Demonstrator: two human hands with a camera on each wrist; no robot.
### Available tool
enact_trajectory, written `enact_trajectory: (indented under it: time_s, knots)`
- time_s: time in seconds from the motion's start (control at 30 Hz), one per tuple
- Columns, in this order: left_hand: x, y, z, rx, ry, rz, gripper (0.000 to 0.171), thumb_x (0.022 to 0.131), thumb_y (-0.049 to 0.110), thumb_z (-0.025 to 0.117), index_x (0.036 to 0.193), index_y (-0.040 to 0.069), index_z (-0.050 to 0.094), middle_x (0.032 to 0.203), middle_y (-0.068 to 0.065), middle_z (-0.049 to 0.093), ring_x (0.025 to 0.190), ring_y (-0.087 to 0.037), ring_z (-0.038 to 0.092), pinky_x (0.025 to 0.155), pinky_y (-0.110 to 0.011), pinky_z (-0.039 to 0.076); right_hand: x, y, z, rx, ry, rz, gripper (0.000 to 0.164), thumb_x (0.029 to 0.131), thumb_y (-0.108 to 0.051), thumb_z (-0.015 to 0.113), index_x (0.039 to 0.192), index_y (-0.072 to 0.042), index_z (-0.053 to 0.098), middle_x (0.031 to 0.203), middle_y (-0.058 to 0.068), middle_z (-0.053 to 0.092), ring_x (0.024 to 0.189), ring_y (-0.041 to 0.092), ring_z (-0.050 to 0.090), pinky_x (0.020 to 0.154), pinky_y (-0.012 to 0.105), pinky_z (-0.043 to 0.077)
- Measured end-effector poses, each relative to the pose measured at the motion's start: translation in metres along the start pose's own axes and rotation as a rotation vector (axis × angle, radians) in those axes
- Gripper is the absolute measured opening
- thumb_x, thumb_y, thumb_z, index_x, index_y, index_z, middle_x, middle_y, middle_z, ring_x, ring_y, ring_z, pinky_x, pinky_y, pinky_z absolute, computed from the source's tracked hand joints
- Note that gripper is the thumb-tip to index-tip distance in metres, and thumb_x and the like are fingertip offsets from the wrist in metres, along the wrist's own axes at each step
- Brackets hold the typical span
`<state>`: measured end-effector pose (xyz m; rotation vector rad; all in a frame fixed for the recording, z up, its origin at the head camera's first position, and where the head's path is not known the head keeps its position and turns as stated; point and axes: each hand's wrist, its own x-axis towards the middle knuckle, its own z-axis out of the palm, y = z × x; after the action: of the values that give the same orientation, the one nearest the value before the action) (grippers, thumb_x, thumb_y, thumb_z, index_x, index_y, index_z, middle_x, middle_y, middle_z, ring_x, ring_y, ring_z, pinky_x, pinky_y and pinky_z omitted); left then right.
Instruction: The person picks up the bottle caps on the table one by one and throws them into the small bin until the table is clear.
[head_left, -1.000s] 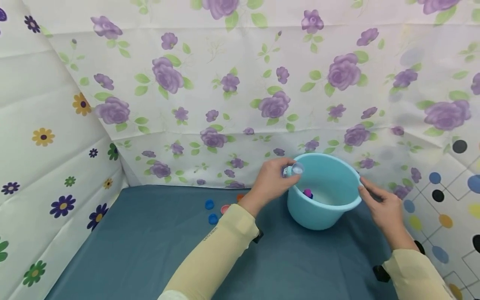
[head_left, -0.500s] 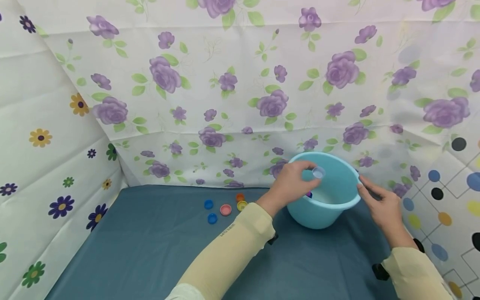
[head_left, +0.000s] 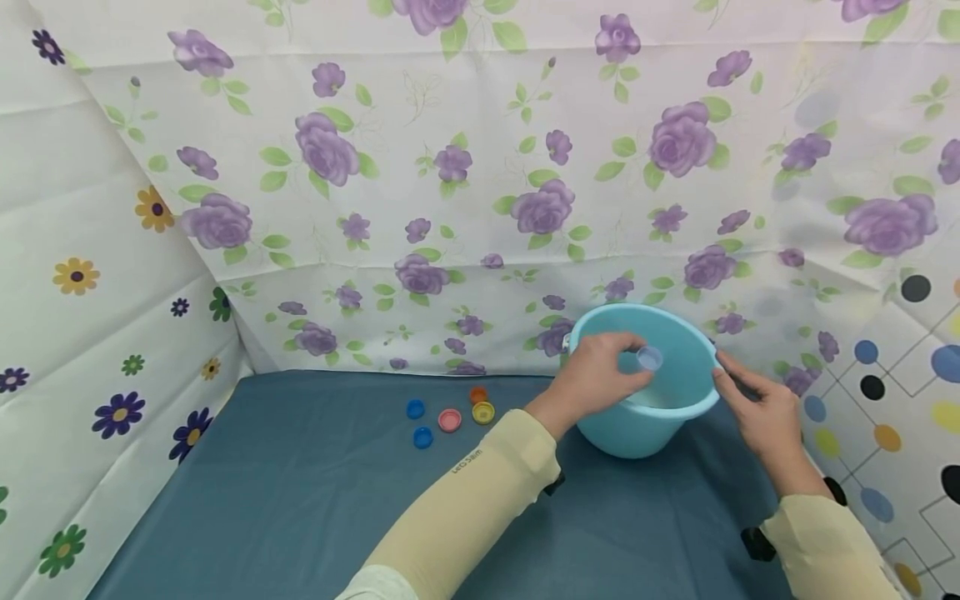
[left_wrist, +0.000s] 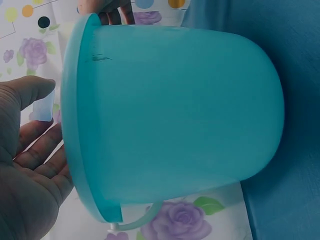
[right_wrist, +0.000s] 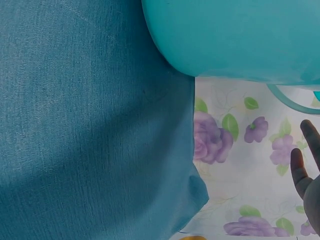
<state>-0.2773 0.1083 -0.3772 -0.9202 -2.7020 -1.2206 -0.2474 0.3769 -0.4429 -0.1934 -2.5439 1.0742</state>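
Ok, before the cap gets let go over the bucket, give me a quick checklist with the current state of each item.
1. Pale cap pinched in the left hand: ok.
2. Cap above the bucket opening, inside the rim line: ok.
3. Right hand steadying the bucket rim: ok in the head view.
4. Bucket standing upright on the blue cloth: ok.
5. Room inside the bucket: cannot tell, the left hand hides the bottom.
6. Loose caps left on the cloth, apart from the bucket: ok, five visible.

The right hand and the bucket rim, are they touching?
Touching. In the head view, the right hand's fingertips rest on the rim of the light blue bucket, with no gap showing.
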Motion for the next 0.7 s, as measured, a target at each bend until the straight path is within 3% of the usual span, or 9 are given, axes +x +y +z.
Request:
enact_trajectory:
  time_s: [0.2,0.3,0.43,0.7]
  knots:
    - [-0.0019,-0.0034,0.0017,0.027,-0.009,-0.006,0.033,0.087,0.042,0.063,0.116,0.029,0.061,0.115,0.016,0.061,0.11,0.0,0.057,0.088,-0.022,0.05,-0.0007,-0.0003,-0.0004,0.001,-0.008,0.005,0.041,0.087,-0.054,0.054,0.128,-0.047,0.051,0.132,-0.011,0.054,0.124,0.012,0.052,0.09,0.043,0.049]
    - [-0.0027,-0.0046,0.0022,0.029,-0.012,-0.003,0.032,0.087,0.041,0.064,0.116,0.028,0.061,0.114,0.015,0.061,0.11,-0.001,0.057,0.088,-0.022,0.05,-0.0009,-0.0002,-0.0007,-0.001,-0.009,0.004,0.041,0.087,-0.054,0.055,0.128,-0.047,0.051,0.132,-0.011,0.055,0.123,0.01,0.053,0.085,0.027,0.053]
    - [-0.0031,-0.0054,0.0028,0.036,-0.019,-0.003,0.032,0.087,0.04,0.063,0.117,0.027,0.061,0.115,0.015,0.061,0.109,-0.001,0.057,0.087,-0.021,0.049,-0.0009,0.0,-0.0004,0.007,-0.005,-0.005,0.041,0.087,-0.053,0.055,0.128,-0.046,0.052,0.131,-0.012,0.055,0.12,0.003,0.053,0.074,0.005,0.047]
    - [-0.0031,-0.0053,0.0025,0.065,-0.043,-0.024,0.041,0.087,0.041,0.063,0.124,0.026,0.058,0.123,0.012,0.059,0.116,-0.003,0.055,0.091,-0.022,0.049,-0.0005,-0.0002,0.0004,0.024,0.005,-0.012,0.041,0.087,-0.052,0.057,0.127,-0.045,0.053,0.13,-0.013,0.056,0.116,-0.006,0.052,0.073,0.001,0.044]
